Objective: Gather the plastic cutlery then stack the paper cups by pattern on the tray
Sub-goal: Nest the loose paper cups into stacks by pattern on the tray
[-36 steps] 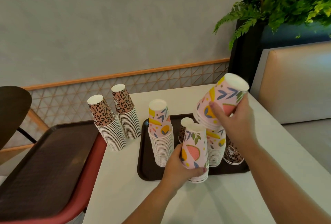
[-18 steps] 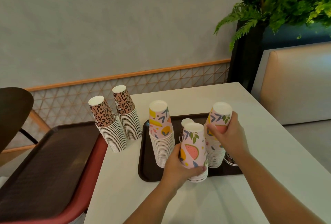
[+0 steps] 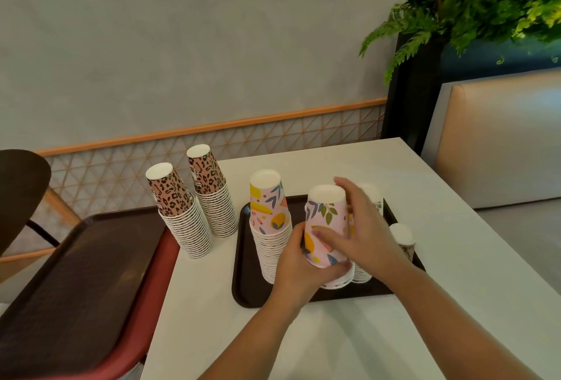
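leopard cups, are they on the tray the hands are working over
No, both leopard cup stacks stand on the white table, left of that tray.

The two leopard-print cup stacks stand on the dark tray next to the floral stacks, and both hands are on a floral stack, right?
Not quite. In the head view the leopard-print stacks stand on the white table, left of the dark tray, not on it. The rest holds: left hand and right hand are on a floral stack.
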### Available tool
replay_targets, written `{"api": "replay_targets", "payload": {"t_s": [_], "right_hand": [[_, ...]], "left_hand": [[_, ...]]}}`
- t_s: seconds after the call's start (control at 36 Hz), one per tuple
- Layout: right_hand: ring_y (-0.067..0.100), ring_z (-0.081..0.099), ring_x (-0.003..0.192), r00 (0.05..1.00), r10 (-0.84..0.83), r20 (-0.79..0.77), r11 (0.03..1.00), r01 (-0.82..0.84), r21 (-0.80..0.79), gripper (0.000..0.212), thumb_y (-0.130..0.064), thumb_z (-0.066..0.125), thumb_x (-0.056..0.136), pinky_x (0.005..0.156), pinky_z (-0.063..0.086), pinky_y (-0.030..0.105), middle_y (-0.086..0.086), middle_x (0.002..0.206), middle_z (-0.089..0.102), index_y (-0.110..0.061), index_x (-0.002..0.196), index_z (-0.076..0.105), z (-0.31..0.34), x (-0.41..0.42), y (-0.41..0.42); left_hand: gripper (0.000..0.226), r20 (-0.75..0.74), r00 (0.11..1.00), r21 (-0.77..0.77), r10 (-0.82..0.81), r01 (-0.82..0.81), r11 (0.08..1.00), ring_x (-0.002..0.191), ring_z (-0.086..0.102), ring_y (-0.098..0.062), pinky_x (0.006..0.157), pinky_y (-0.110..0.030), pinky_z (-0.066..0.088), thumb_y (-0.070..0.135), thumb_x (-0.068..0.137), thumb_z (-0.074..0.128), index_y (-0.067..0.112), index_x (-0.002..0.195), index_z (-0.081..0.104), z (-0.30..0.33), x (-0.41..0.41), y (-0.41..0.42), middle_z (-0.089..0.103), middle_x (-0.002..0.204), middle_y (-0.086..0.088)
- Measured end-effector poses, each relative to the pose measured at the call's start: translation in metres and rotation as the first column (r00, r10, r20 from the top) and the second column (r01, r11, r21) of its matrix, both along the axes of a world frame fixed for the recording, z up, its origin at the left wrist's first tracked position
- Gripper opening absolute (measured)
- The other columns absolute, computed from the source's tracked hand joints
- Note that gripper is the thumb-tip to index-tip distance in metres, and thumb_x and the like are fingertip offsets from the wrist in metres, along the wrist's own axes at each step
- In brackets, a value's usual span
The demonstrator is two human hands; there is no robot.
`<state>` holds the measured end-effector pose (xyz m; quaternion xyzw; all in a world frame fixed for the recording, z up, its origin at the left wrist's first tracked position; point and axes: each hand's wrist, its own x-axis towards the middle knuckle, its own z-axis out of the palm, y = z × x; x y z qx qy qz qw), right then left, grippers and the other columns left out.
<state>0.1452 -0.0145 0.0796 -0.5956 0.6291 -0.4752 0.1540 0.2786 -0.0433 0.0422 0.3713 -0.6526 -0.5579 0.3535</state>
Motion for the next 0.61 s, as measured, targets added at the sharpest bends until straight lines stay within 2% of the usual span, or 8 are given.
{"api": "replay_targets", "payload": {"t_s": [0.03, 0.11, 0.19, 0.28, 0.36, 0.47, 0.56, 0.61], "right_hand": [[0.003, 0.053, 0.108, 1.000, 0.012, 0.008, 0.998, -0.013, 0.055, 0.079, -0.048, 0.075, 0.067, 0.086, 0.047, 0.019, -0.011, 0.121, 0.052, -0.031, 0.131, 0.032, -0.001, 0.003, 0.000], [0.002, 0.058, 0.097, 0.999, 0.004, 0.051, 0.994, -0.009, 0.104, 0.059, -0.044, 0.075, 0.069, 0.072, 0.047, 0.010, -0.010, 0.105, 0.059, -0.031, 0.114, 0.039, -0.002, 0.007, -0.001], [0.008, 0.059, 0.098, 0.993, -0.038, 0.113, 0.995, 0.027, 0.097, 0.059, -0.040, 0.074, 0.072, 0.079, 0.051, 0.022, -0.007, 0.106, 0.060, -0.024, 0.118, 0.041, -0.001, 0.006, -0.002], [0.010, 0.060, 0.097, 0.988, -0.074, 0.137, 0.995, 0.063, 0.082, 0.059, -0.040, 0.074, 0.072, 0.083, 0.052, 0.032, -0.010, 0.103, 0.061, -0.022, 0.119, 0.043, 0.003, 0.004, -0.004], [0.002, 0.061, 0.088, 0.981, -0.088, 0.172, 0.996, 0.082, 0.037, 0.051, -0.036, 0.074, 0.073, 0.074, 0.052, 0.022, -0.015, 0.095, 0.060, -0.024, 0.112, 0.044, 0.008, 0.001, -0.004], [-0.008, 0.058, 0.075, 0.977, -0.103, 0.187, 0.994, 0.108, -0.018, 0.045, -0.029, 0.073, 0.075, 0.060, 0.046, 0.003, -0.022, 0.087, 0.056, -0.025, 0.107, 0.042, 0.017, -0.002, -0.003], [-0.016, 0.058, 0.073, 0.967, -0.126, 0.221, 0.982, 0.153, -0.109, 0.044, -0.026, 0.072, 0.075, 0.059, 0.044, 0.001, -0.020, 0.088, 0.057, -0.021, 0.108, 0.042, 0.030, -0.006, -0.004], [-0.014, 0.060, 0.074, 0.948, -0.145, 0.283, 0.963, 0.200, -0.179, 0.049, -0.034, 0.069, 0.073, 0.060, 0.046, 0.003, -0.015, 0.091, 0.060, -0.018, 0.111, 0.043, 0.040, -0.009, -0.004]], "left_hand": [[0.069, -0.010, 1.000, -0.013, 0.000, 0.000, 1.000, 0.104, 0.062, -0.001, 0.082, -0.017, 0.052, 0.004, 0.062, 0.084, 0.021, 0.120, 0.050, 0.001, -0.001, 0.000, 0.065, 0.112, 0.007], [0.077, -0.010, 1.000, -0.034, 0.004, -0.005, 0.999, 0.106, 0.060, 0.001, 0.084, -0.017, 0.052, 0.021, 0.054, 0.086, 0.025, 0.122, 0.048, 0.004, -0.001, 0.002, 0.063, 0.115, 0.010], [0.094, 0.025, 1.000, -0.039, -0.007, 0.008, 0.999, 0.112, 0.057, -0.003, 0.091, -0.021, 0.052, 0.033, 0.045, 0.086, 0.024, 0.128, 0.042, 0.005, -0.002, 0.003, 0.059, 0.121, 0.011], [0.094, 0.070, 0.997, -0.049, -0.032, 0.035, 0.998, 0.115, 0.055, -0.004, 0.093, -0.020, 0.050, 0.022, 0.051, 0.090, 0.026, 0.130, 0.039, 0.004, -0.003, 0.004, 0.057, 0.123, 0.012], [0.087, 0.074, 0.996, -0.034, -0.046, 0.049, 0.998, 0.111, 0.055, 0.004, 0.086, -0.011, 0.049, 0.011, 0.057, 0.088, 0.026, 0.128, 0.041, 0.003, 0.000, 0.005, 0.057, 0.120, 0.016], [0.084, 0.104, 0.994, -0.015, -0.036, 0.038, 0.999, 0.110, 0.057, -0.002, 0.085, -0.013, 0.050, 0.014, 0.058, 0.089, 0.023, 0.128, 0.043, 0.001, 0.001, 0.007, 0.059, 0.121, 0.012], [0.081, 0.130, 0.991, -0.020, -0.026, 0.029, 0.999, 0.106, 0.059, -0.002, 0.083, -0.013, 0.051, 0.015, 0.058, 0.089, 0.023, 0.125, 0.045, 0.000, 0.002, 0.008, 0.060, 0.117, 0.010], [0.080, 0.148, 0.989, -0.018, -0.017, 0.020, 1.000, 0.104, 0.059, -0.001, 0.080, -0.011, 0.050, 0.015, 0.058, 0.089, 0.023, 0.124, 0.046, 0.000, 0.003, 0.009, 0.060, 0.115, 0.011]]}}
